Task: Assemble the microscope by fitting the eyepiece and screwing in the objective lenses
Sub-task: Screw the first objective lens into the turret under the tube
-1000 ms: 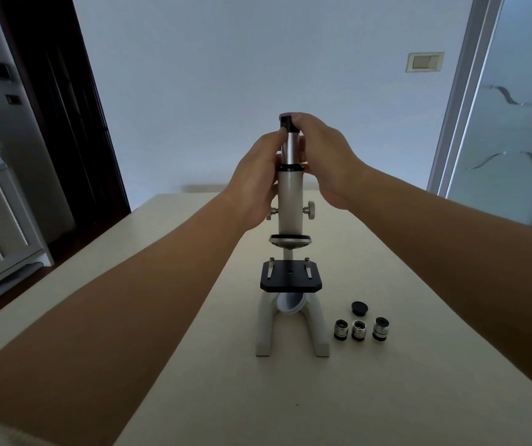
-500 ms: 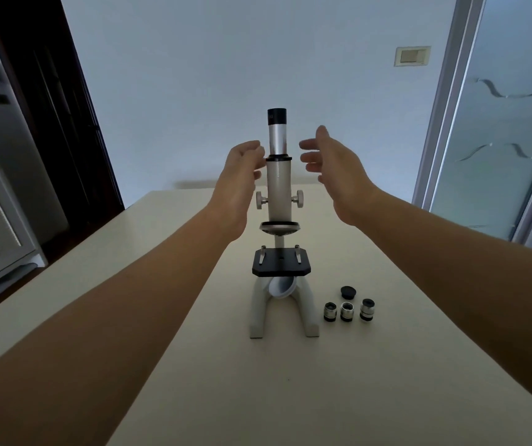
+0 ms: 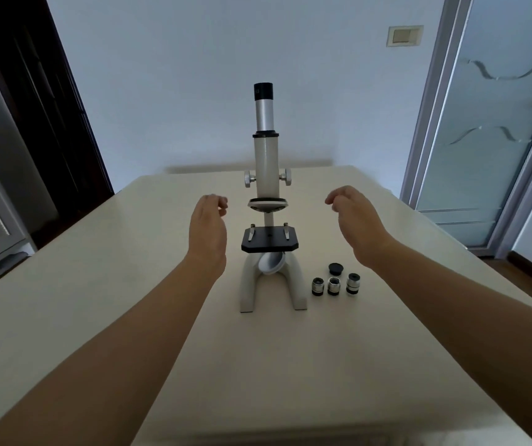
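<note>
Silver objective lenses (image 3: 334, 285) stand upright on the desk (image 3: 97, 300), apparently nearer the right hand (image 3: 356, 220) than the left hand (image 3: 208, 233); both grips are slack, empty.

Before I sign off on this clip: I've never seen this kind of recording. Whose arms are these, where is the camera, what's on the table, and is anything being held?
There is no machine here. A person works with bare hands, and the single camera sits on their head, looking forward and down, so both arms reach in from the bottom. The left hand and right hand hover on either side of the microscope, fingers loosely curled, holding and touching nothing. The microscope stands upright on a pale table, with the eyepiece already in the top of its tube. To the right of its base, three objective lenses stand in a row, not yet screwed in, with a small black cap just behind them.
</note>
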Tool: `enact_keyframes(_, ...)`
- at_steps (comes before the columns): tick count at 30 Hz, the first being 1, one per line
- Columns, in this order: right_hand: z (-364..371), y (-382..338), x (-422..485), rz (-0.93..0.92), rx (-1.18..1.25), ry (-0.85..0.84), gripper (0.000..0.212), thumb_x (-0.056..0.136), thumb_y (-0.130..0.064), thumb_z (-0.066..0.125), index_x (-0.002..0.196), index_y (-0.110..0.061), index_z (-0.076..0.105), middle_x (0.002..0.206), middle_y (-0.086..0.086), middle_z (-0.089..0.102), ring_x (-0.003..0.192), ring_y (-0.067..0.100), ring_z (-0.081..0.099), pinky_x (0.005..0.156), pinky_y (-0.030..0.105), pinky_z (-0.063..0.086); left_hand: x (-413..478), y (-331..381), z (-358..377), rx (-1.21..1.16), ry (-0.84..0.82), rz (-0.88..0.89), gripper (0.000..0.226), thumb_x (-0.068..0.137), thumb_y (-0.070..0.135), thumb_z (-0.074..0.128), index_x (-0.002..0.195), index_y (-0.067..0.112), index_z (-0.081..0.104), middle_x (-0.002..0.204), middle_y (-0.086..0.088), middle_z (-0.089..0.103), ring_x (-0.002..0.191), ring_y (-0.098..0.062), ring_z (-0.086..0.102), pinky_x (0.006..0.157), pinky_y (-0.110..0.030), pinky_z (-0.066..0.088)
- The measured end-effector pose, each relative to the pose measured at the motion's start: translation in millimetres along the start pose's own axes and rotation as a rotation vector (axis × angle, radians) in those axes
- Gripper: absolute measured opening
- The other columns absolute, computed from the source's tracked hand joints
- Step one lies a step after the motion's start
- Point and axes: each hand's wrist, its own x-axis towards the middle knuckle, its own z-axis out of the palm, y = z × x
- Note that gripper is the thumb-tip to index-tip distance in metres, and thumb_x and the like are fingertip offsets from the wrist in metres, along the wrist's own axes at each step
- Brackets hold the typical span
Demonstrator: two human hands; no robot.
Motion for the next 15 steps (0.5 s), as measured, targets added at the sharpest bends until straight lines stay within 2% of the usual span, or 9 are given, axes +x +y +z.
enact_keyframes(2,-4,11,-8,-0.002,-0.031,-0.039,0.027,0.089,-0.005,0.042,0.085,-0.026,0.059,0.087,-0.003,0.055,0.074,0.01,0.049,0.06,0.024,0.036,-5,-11,-3,-0.024,-0.003,-0.027,0.022,0.094,0.013,0.037,0.086,0.02,0.056,0.105,0.0,0.062,0.096,-0.018,0.054,0.093,-0.034,0.041)
enact_keyframes(4,-10,21,-15,-0.001,-0.058,-0.09,0.024,0.084,-0.004,0.047,0.088,-0.024,0.059,0.084,-0.004,0.057,0.077,0.013,0.051,0.064,0.026,0.038,-11,-21,-7,-0.033,-0.016,-0.044,0.023,0.094,0.012,0.036,0.094,0.022,0.057,0.106,0.0,0.062,0.096,-0.018,0.054,0.089,-0.033,0.041)
enact_keyframes(6,-18,30,-23,-0.001,-0.084,-0.149,0.023,0.074,-0.011,0.052,0.092,-0.024,0.061,0.089,-0.005,0.06,0.079,0.015,0.052,0.067,0.027,0.041,-15,-29,-10,-0.038,-0.027,-0.055,0.023,0.093,0.013,0.037,0.099,0.021,0.057,0.105,0.0,0.062,0.095,-0.016,0.054,0.087,-0.032,0.041)
enact_keyframes(9,-34,43,-33,-0.061,-0.217,-0.278,0.041,0.061,-0.019,0.052,0.1,-0.028,0.061,0.106,-0.002,0.061,0.088,0.016,0.051,0.072,0.026,0.041,-18,-38,-14,-0.024,-0.043,-0.07,0.023,0.093,0.012,0.038,0.099,0.021,0.058,0.105,0.001,0.063,0.095,-0.016,0.055,0.086,-0.031,0.042)
enact_keyframes(12,-49,58,-42,-0.074,-0.308,-0.412,0.048,0.062,-0.022,0.056,0.109,-0.032,0.057,0.114,-0.001,0.056,0.099,0.017,0.049,0.075,0.025,0.038,-19,-44,-19,-0.033,-0.039,-0.085,0.023,0.091,0.011,0.039,0.094,0.022,0.06,0.103,0.001,0.064,0.094,-0.017,0.057,0.085,-0.031,0.044)
enact_keyframes(15,-59,71,-48,-0.041,-0.353,-0.469,0.047,0.068,-0.022,0.062,0.112,-0.036,0.053,0.116,-0.001,0.052,0.1,0.017,0.048,0.074,0.022,0.038,-21,-46,-20,-0.065,-0.027,-0.098,0.022,0.086,0.016,0.042,0.089,0.024,0.062,0.099,0.002,0.065,0.091,-0.017,0.058,0.083,-0.032,0.045)
